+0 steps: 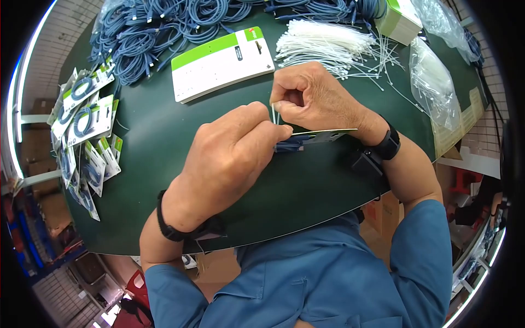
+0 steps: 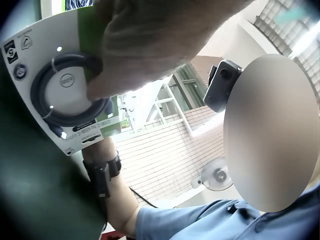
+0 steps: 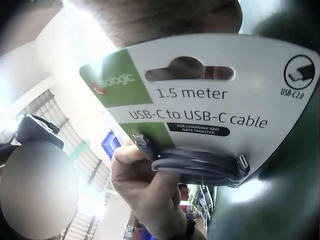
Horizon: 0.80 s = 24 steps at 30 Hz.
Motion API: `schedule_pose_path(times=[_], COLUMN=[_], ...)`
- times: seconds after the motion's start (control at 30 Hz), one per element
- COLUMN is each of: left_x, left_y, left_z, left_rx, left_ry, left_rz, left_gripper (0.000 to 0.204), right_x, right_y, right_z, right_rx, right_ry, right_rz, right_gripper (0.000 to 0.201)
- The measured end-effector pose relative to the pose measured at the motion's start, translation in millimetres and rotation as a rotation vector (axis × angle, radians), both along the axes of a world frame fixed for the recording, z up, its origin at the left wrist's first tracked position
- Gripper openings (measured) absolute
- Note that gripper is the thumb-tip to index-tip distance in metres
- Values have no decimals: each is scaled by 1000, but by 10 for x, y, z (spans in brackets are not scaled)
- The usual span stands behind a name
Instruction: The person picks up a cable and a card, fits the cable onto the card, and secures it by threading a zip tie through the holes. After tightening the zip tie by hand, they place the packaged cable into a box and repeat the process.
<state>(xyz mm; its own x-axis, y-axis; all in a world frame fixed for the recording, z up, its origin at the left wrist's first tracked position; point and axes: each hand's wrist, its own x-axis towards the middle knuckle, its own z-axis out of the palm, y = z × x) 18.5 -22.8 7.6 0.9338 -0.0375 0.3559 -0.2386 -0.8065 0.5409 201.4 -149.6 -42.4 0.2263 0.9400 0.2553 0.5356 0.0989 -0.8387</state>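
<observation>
Between my hands, a white and green retail card [image 1: 333,134] stands on edge above the table, with a coiled blue-grey USB-C cable [image 3: 195,167] against its printed front. My left hand [image 1: 235,145] grips the card and coil, its thumb lying over the cable in the left wrist view. A thin white cable tie [image 1: 274,113] rises at the card's back, and my right hand [image 1: 320,95] pinches it between thumb and curled forefinger. Small bits of tie [image 2: 53,62] cross the coil at two or more spots in the left wrist view.
A stack of blank cards [image 1: 219,65] lies ahead, with heaped blue cables [image 1: 142,41] behind it. Loose white cable ties [image 1: 322,44] spread beyond my right hand, near a bag of ties [image 1: 435,82] and a card stack [image 1: 398,24]. Carded cables [image 1: 82,123] pile up at left.
</observation>
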Motion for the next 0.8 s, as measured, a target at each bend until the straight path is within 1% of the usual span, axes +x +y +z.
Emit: schedule_pose_path(times=[0.07,0.13,0.2,0.3,0.33,0.37,0.43,0.47,0.5,0.57,0.6,0.7,0.73,0.8], left_x=[11,6,15,-9,-13,-16,-39,-42,-38,-19,-10,46,62,71], left_y=[15,9,-17,5,28,63,163,200,225,270,291,353,348,295], left_z=[-39,-45,-48,11,31,48,93,113,121,102,82,-74,-112,-156], left_rx=[89,90,64,-12,-49,-58,-270,-373,-375,-873,-1124,-1195,-1232,-1244], left_ry=[-56,-59,-79,-52,-36,-56,-57,-63,-91,-42,-14,-81,-94,-81], left_rz=[5,23,47,102,132,137,209,244,253,300,309,311,311,294], left_gripper=[39,39,39,37,36,36,36,36,36,34,34,31,30,29], right_x=[7,35,65,147,187,229,315,354,382,399,360,111,32,-101], right_y=[12,21,21,-23,-38,-51,-48,-56,-91,-149,-145,-113,-112,-103], right_z=[-9,-17,-10,-15,-5,7,36,41,34,50,77,124,148,187], right_rx=[-27,-36,-46,-117,-126,-80,21,21,82,203,202,273,264,77], right_ry=[3,-33,-62,92,72,207,473,448,530,696,674,861,848,573], right_rz=[7,40,53,-3,0,-85,-245,-231,-255,-296,-280,-162,-160,-105], right_gripper=[9,3,2,6,6,7,14,14,18,25,25,34,34,37])
